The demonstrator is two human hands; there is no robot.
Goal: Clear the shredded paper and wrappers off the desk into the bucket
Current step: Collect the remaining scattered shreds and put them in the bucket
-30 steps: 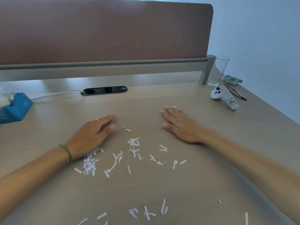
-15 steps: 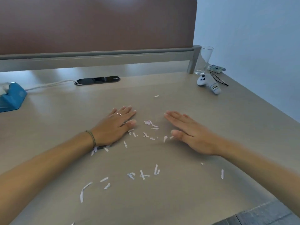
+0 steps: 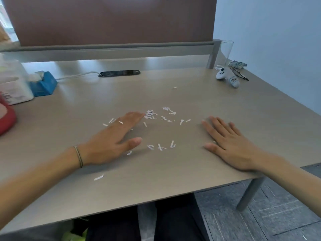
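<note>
The left hand now lies flatter, fingers toward 1 o'clock, and the right hand sits farther toward 3 o'clock, so the shredded paper between them lies more exposed.

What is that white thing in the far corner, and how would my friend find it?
Look to the tan wooden desk's far right corner, beside the tall clear drinking glass. There lies a white plastic game controller. Unlike the black-framed glasses next to it, it is chunky, with dark buttons and a handwritten label.
</note>
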